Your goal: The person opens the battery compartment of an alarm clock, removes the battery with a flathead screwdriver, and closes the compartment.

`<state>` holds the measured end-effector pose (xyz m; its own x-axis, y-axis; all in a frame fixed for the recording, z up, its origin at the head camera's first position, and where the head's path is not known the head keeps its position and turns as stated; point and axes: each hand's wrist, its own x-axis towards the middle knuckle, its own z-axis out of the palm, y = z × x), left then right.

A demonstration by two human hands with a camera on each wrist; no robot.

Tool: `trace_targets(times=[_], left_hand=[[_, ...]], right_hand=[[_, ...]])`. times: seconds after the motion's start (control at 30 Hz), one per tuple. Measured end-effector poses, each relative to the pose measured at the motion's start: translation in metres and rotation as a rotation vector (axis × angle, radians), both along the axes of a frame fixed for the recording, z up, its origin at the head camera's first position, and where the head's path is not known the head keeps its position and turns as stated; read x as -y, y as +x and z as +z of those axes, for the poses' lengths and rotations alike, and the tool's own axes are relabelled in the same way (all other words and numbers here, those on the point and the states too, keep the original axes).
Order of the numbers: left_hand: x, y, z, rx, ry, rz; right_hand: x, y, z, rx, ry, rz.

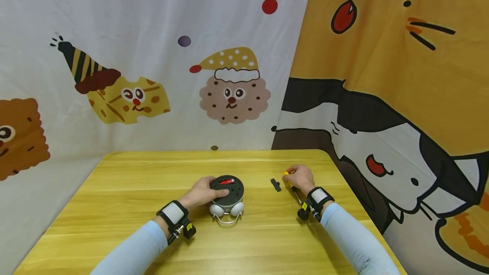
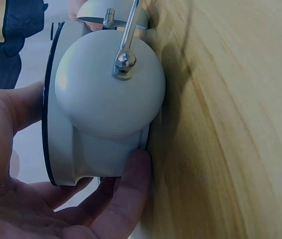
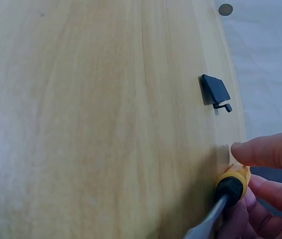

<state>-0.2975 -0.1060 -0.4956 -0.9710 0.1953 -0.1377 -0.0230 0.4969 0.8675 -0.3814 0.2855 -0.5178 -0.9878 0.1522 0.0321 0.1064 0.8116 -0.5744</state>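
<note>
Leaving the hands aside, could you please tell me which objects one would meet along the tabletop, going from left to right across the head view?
Twin-bell alarm clock → small black battery cover → yellow-and-black screwdriver.

Gap between alarm clock and black cover, screwdriver beyond
</note>
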Motion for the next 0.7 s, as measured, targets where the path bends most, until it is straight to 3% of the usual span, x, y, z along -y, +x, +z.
trace_targets(times=[0.7], left_hand=[[0.0004,0.0,0.0006,-0.009,-0.019,-0.003]], right_hand=[[-0.0065,0.0007,0.0101,0.043,-0.019,-0.009]])
